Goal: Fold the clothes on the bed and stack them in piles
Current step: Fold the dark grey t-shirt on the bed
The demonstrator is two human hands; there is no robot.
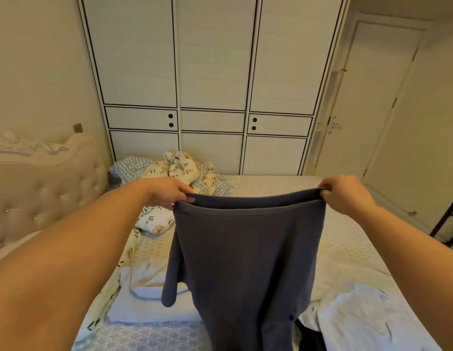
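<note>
A dark grey garment (248, 254) hangs in the air over the bed (347, 239), stretched wide by its top edge. My left hand (169, 192) grips the top left corner and my right hand (347, 193) grips the top right corner. A pocket lining dangles at the garment's left side. White clothes (352, 315) lie crumpled on the bed at the lower right, and a white folded piece (147, 282) lies at the lower left.
A floral and checked quilt (179, 171) is bunched at the far side of the bed by the padded headboard (43, 188). A white wardrobe (210, 72) stands behind the bed. A closed door (367, 110) is at the right.
</note>
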